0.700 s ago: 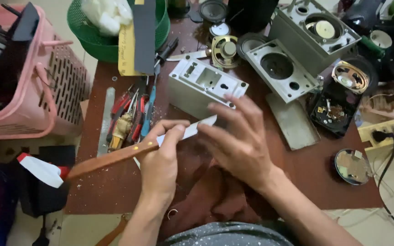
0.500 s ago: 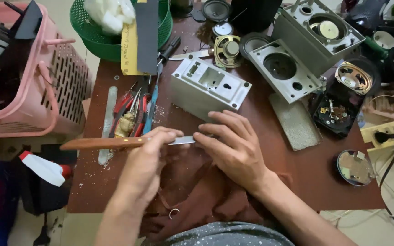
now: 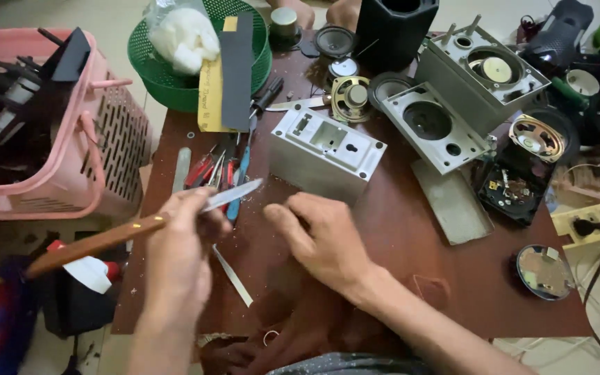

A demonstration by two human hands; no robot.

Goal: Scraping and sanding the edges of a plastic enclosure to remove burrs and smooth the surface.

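Head view, looking down onto a brown counter point(image 3: 411, 278) crowded with speaker parts.

Left hand point(image 3: 182, 236) closed around a knife point(image 3: 140, 226): long brown wooden handle running out to the left, thin pale blade pointing up-right over the counter, tip near a bunch of screwdrivers point(image 3: 220, 170). Likely light and stiff, blade narrow and probably sharp-edged; best held on the wood, fingers clear of the metal.

Right hand point(image 3: 321, 239) resting knuckles-up, fingers curled loosely, nothing visible in it; just in front of a grey plastic speaker housing point(image 3: 324, 149). Probably hollow, rigid, light; best gripped by its flat sides.

Thin metal strip point(image 3: 234, 278) lying on the counter between the hands. Pink basket point(image 3: 71, 167) at left, green basket point(image 3: 154, 83) behind.
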